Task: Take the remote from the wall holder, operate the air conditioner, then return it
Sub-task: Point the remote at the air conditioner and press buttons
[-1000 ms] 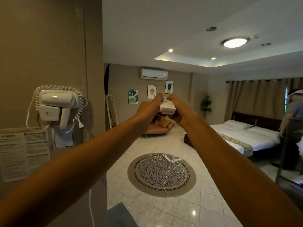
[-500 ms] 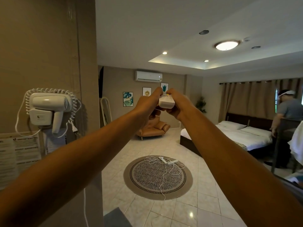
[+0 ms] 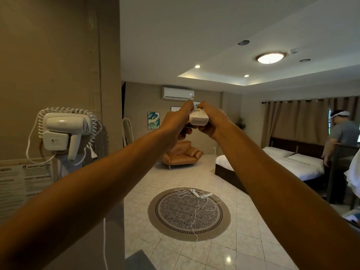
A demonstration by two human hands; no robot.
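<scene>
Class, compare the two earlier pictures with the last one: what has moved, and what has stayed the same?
Both hands, left and right, raised the remote until it sits just under the air conditioner in the picture. The view shifted too. Nothing was picked up or let go: both hands still grip the remote, and the hair dryer still hangs on the wall.

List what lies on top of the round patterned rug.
On the round patterned rug lies a tangled white cable with a white power strip. Nothing covers it; the cable trails off the near edge.

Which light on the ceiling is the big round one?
The big round ceiling lamp with the brown rim, far right. The two small spotlights by the recessed edge are only tiny glowing dots.
</scene>
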